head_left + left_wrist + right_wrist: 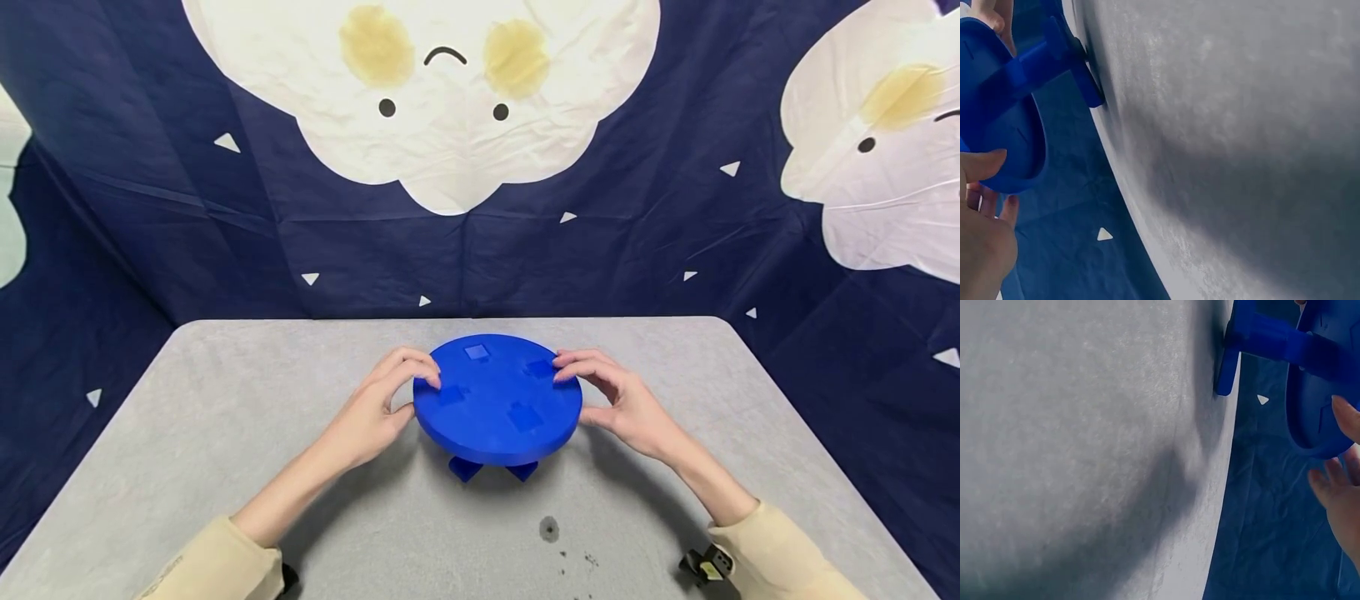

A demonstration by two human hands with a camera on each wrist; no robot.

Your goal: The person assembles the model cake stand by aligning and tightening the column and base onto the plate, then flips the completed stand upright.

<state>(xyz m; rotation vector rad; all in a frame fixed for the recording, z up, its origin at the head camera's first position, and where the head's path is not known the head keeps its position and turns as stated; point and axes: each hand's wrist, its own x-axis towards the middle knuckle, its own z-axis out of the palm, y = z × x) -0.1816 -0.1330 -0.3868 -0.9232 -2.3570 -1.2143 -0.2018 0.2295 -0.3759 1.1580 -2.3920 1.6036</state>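
Observation:
A blue round pedestal stand (pixel 491 433) is in front of me, its disc-shaped top level and facing up. Several square marks show on that top. Under it, the wrist views show a central post (pixel 1032 67) and flat feet (pixel 1229 365) at or very near the grey tabletop; contact is hard to tell. My left hand (pixel 386 404) grips the disc's left rim, fingers over the top and thumb below. On the opposite rim, my right hand (pixel 630 408) pinches in the same way. Both thumbs appear against the disc's underside in the wrist views.
The grey table (pixel 225 417) has rounded far corners. Behind it and at the sides hangs a navy cloth (pixel 450 267) with cloud faces and small white triangles. Dark stains (pixel 549 528) mark the near tabletop. A black device (pixel 707 567) sits at the right cuff.

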